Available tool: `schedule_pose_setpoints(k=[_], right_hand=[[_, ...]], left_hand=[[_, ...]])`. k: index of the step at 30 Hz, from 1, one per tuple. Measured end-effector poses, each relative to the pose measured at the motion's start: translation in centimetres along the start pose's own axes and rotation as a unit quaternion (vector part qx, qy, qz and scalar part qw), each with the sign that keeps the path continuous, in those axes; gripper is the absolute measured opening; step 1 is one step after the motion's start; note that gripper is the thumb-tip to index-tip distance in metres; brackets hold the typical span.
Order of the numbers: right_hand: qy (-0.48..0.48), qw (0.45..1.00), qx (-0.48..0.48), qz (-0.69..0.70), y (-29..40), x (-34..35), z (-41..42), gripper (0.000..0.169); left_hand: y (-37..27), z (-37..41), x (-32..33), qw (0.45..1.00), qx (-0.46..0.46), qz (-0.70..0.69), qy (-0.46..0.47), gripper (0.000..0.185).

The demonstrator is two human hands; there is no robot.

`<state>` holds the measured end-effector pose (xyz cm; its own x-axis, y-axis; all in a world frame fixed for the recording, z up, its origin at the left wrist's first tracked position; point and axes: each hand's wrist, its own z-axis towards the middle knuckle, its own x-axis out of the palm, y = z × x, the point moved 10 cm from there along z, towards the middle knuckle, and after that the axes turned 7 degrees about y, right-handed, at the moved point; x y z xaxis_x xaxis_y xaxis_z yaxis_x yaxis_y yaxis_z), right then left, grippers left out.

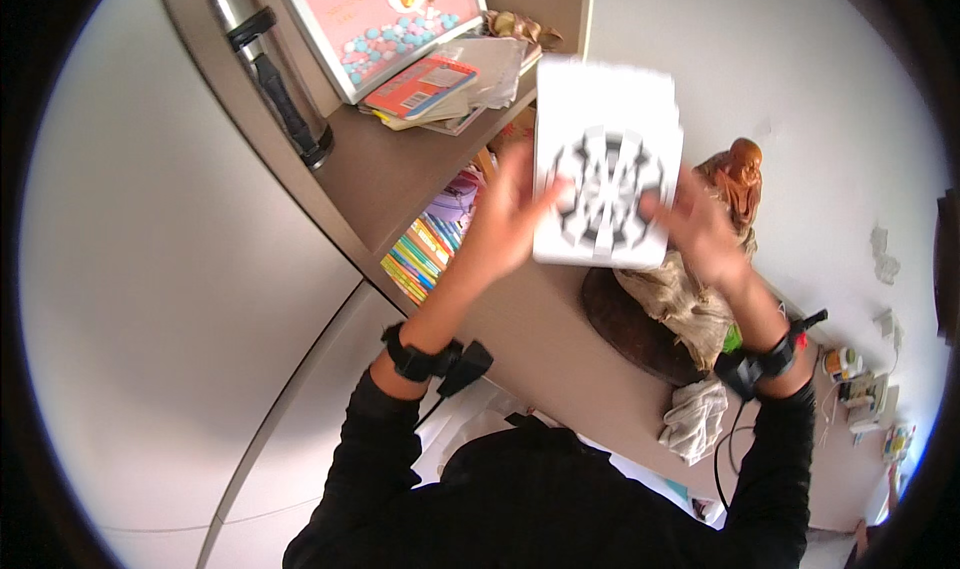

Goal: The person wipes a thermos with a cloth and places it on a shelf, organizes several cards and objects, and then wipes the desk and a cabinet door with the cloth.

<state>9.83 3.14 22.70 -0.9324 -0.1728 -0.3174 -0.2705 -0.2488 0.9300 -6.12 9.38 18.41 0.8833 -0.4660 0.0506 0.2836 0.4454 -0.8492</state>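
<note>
A white rectangular stack or booklet [611,92] with a grey and black circular pattern is held up before me, blurred by motion. My left hand [517,212] grips its left edge, the thumb over the front face. On the opposite edge is my right hand [697,227], its thumb also on the front and its fingers partly out of sight behind. Whether the item is a single block or several sheets, I cannot tell. Behind it and to the right stands a carved wooden figure [742,179] on a gnarled root base [675,306].
To the left, a shelf [360,171] carries notebooks [424,88], a picture frame [352,85] and a transparent bottle [262,66]. Books [420,257] stand on the lower level. A crumpled cloth [694,419] lies on the counter [555,344]. Cabinet doors [172,269] flank my left side.
</note>
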Motion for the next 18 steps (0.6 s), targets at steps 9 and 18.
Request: schedule_pose_setpoints(k=[9,18], right_hand=[[0.07,0.958,0.085,0.263,0.1,2.0,26.0,0.019],[0.101,0.951,0.202,-0.212,-5.0,8.5,28.9,0.056]], left_hand=[[1.8,2.6,-16.0,0.866,-0.001,-0.083,-0.493,0.046],[4.5,3.5,-16.9,0.876,-0.124,-0.206,-0.417,0.036]])
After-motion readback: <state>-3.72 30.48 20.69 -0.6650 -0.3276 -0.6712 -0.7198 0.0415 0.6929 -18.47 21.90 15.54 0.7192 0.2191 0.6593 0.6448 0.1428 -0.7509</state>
